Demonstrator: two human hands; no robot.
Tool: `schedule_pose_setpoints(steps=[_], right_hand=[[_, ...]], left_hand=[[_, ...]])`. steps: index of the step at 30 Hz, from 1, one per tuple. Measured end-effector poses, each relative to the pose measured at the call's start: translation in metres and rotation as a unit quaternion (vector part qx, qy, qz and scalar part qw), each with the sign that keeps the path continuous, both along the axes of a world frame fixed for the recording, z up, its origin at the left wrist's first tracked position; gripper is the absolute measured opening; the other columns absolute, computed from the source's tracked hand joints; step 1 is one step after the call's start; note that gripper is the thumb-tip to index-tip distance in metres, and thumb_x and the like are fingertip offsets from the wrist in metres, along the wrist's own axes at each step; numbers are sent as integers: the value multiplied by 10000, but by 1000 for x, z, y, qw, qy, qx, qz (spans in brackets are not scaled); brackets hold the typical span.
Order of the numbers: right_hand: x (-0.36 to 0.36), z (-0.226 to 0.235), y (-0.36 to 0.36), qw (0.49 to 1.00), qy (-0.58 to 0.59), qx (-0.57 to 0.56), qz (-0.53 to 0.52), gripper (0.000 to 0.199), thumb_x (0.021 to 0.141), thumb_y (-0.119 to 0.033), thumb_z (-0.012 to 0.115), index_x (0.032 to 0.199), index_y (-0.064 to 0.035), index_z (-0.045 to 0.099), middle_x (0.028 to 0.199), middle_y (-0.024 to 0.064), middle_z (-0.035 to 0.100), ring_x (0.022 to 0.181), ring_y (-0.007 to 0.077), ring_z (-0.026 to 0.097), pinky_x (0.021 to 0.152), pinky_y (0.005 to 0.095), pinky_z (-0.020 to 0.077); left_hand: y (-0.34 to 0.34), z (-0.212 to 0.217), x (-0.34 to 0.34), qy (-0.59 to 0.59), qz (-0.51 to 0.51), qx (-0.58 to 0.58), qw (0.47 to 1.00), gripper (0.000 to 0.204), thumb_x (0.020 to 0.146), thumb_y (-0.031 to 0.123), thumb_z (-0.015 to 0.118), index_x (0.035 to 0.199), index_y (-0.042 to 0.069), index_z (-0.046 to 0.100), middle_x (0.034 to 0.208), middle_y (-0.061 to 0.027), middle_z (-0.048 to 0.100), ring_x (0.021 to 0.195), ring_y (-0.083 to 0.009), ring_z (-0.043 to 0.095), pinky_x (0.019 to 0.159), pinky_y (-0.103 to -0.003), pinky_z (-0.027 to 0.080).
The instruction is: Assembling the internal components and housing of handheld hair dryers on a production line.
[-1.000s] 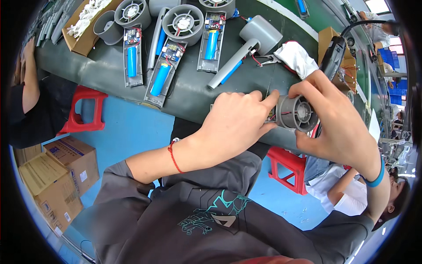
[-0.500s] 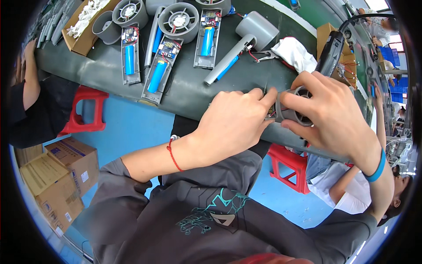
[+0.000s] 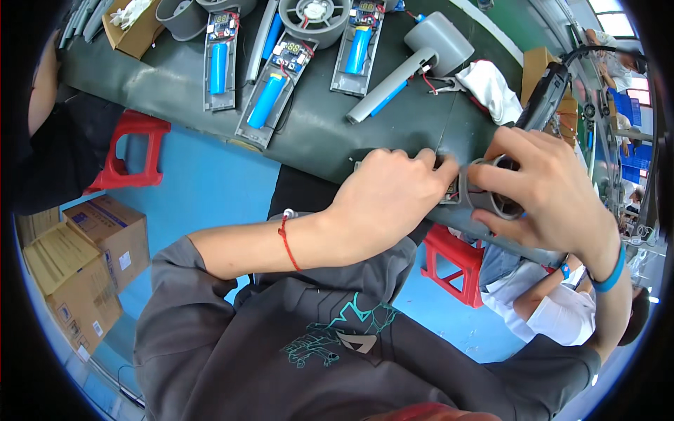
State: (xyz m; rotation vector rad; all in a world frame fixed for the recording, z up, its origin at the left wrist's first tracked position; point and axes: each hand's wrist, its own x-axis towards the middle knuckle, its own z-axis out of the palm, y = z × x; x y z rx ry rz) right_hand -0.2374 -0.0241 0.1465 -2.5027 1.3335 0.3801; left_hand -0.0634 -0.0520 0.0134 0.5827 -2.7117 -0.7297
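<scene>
My right hand (image 3: pixel 544 193) grips a grey round fan housing (image 3: pixel 491 200) at the near edge of the dark green bench (image 3: pixel 316 133). My left hand (image 3: pixel 390 200) pinches the part of that housing facing it, where thin red wires show between the two hands. A red string circles my left wrist, a blue band my right. The hands hide most of the housing.
Several open grey fan handles with blue battery cells (image 3: pixel 270 98) lie on the bench, plus a closed grey handheld fan (image 3: pixel 421 59), a white cloth (image 3: pixel 491 88) and a black tool (image 3: pixel 544 98). Red stools (image 3: pixel 133 151) and cardboard boxes (image 3: pixel 84 259) stand on the blue floor. Another person sits at right (image 3: pixel 547 302).
Both hands with the fan housing have dropped closer to the bench's near edge, and my right hand has closed further over it.
</scene>
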Motion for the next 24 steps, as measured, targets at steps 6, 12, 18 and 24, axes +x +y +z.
schedule_pose_setpoints(steps=[6,12,18,24], right_hand=[[13,-24,16,991,-31,-111,-72,387,639,-202,772,926,-95,536,916,76,507,788,242,568,635,351,494],[12,-21,4,991,-21,-88,-95,472,571,-142,808,970,-70,566,933,99,525,811,296,579,682,368,488],[15,-1,-14,999,39,-26,-25,491,494,-133,820,897,-71,546,876,88,493,777,284,566,621,386,456],[0,-3,-8,999,49,-20,-10,394,536,-121,768,872,-93,564,808,87,471,729,278,548,589,390,433]], left_hand=[[1,7,-2,-3,93,-40,995,506,660,372,755,1001,49,567,782,-62,539,680,-232,604,625,-351,451],[-6,4,-17,98,115,-27,988,429,631,324,781,876,33,582,803,-77,553,737,-239,583,678,-356,413],[-6,4,-23,103,101,-5,990,365,653,301,795,798,40,586,747,-79,593,701,-240,615,671,-332,419],[-3,-1,-19,129,123,-8,984,432,573,324,828,795,59,569,711,-51,571,648,-243,585,596,-345,425]])
